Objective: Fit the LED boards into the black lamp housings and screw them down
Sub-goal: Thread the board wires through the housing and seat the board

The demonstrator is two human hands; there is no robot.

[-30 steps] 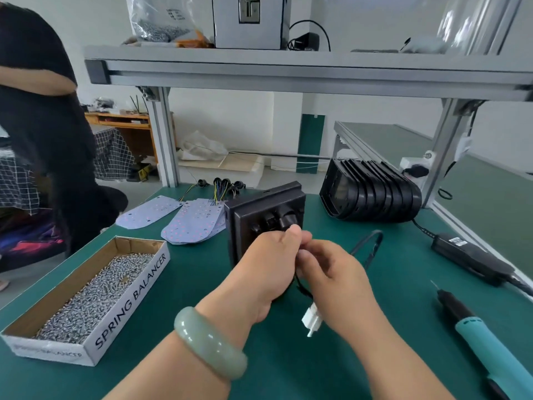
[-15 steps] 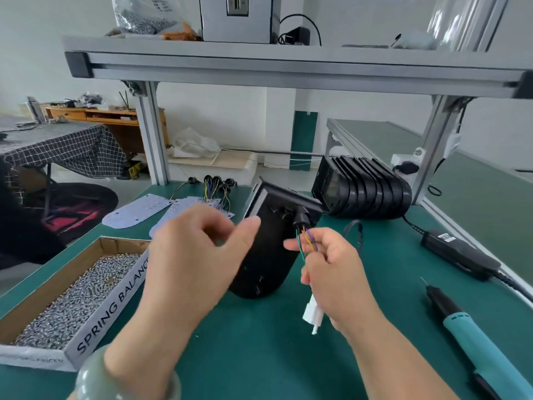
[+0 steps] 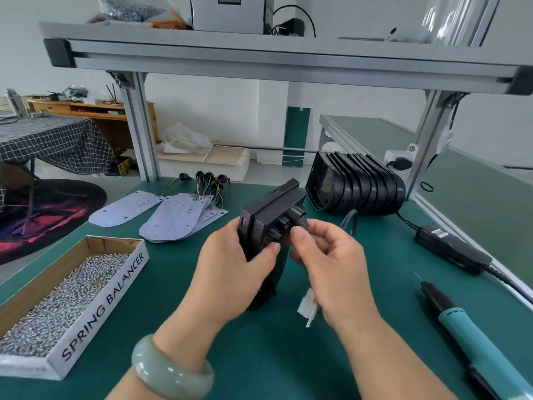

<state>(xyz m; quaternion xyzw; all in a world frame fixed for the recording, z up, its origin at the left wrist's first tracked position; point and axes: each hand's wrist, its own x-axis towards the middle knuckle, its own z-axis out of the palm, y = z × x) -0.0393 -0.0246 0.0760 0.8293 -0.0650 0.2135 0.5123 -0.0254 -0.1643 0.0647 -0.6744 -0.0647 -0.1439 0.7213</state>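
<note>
Black lamp housing (image 3: 268, 217), one: on end, long axis tilted away, gripped by left hand (image 3: 230, 272); right hand (image 3: 331, 267), touching alongside, pinches its rear cable fitting (image 3: 300, 219).

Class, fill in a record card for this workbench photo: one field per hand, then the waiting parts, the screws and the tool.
Left hand: grips the housing
Right hand: pinches the black plug on the housing; a white connector sticks out below the hand
Boards: fanned on the bench, far left, wires attached
Spare housings: nested in a row, far right
Screws: loose in an open box, left
Screwdriver: lying on the bench, right, untouched
</note>
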